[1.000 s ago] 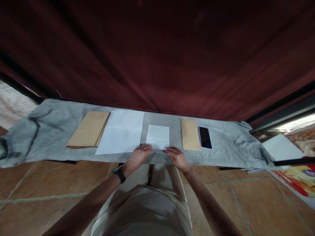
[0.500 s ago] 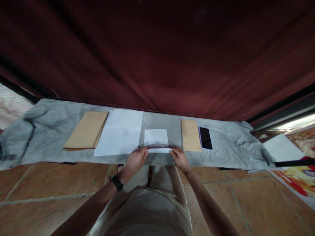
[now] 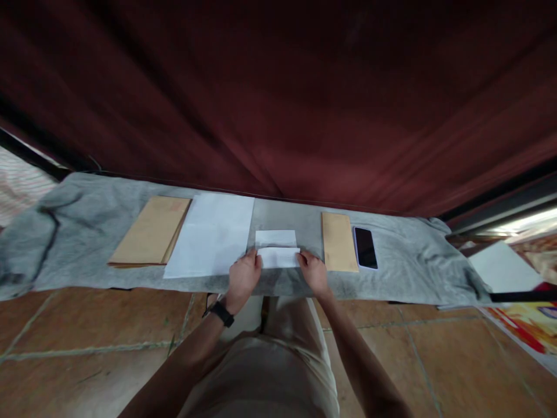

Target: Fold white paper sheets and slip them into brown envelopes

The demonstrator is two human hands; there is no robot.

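A sheet of white paper lies in front of me on the grey cloth, its near part folded up and over toward the far part. My left hand pinches the fold's left end between thumb and fingers. At the right end, my right hand grips the same flap. Beyond the flap's edge, the flat far part of the sheet shows. Left of my hands is a stack of larger white sheets. To the right lies a single brown envelope.
Several larger brown envelopes are piled at the left. A phone lies right of the narrow envelope. The grey cloth covers a narrow surface, with a dark red curtain behind it. Tiled floor shows below.
Both hands have moved the paper's raised edge away from me and laid it over, so the flap now shows a broader white face. The view has shifted slightly.
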